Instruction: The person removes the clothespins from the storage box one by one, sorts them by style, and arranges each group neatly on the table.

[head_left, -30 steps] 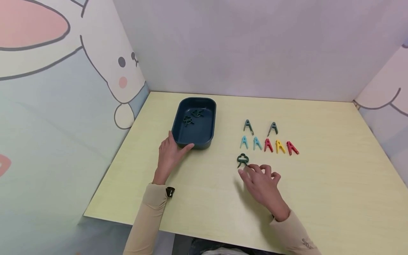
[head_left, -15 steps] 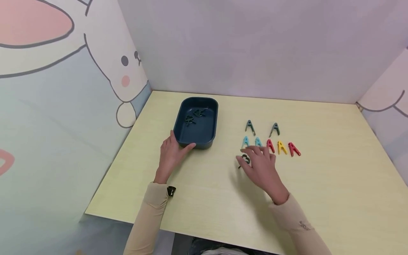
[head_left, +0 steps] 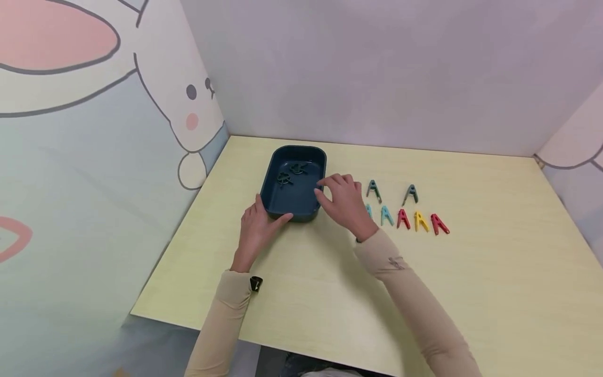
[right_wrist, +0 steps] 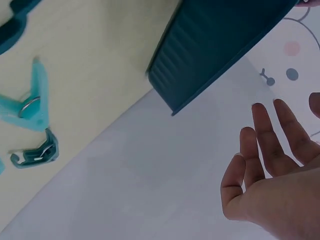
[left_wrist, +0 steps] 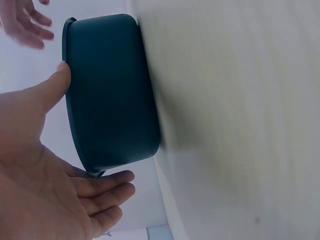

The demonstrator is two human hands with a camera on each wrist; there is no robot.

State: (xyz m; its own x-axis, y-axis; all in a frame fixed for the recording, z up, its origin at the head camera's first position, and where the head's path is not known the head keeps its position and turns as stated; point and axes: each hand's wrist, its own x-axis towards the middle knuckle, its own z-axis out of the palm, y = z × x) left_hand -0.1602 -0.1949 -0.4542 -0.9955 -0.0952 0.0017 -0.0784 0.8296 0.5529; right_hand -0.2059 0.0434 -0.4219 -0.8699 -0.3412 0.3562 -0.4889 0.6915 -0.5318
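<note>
My left hand [head_left: 256,228] holds the near left corner of a dark blue tray [head_left: 320,157]; in the left wrist view its thumb presses the rim and the other fingers lie along the side. Two dark green flower-shaped clips [head_left: 284,179] lie inside the tray. My right hand [head_left: 341,201] hovers at the tray's right rim, thumb and index finger apart, nothing visible between them. In the right wrist view its fingers [right_wrist: 270,142] are spread loosely. A dark green clip [right_wrist: 15,27] shows at that view's corner, on the table; my right wrist covers that spot in the head view.
Right of the tray stand two dark green clips [head_left: 373,191] in a back row. Before them runs a row of light blue [head_left: 387,215], red [head_left: 403,219] and yellow clips [head_left: 421,221]. Walls border the table [head_left: 494,272] behind and at the sides.
My right hand has left the flower-shaped clip in front of the rows and moved left and away from me to the tray's right rim. The left hand stays on the tray.
</note>
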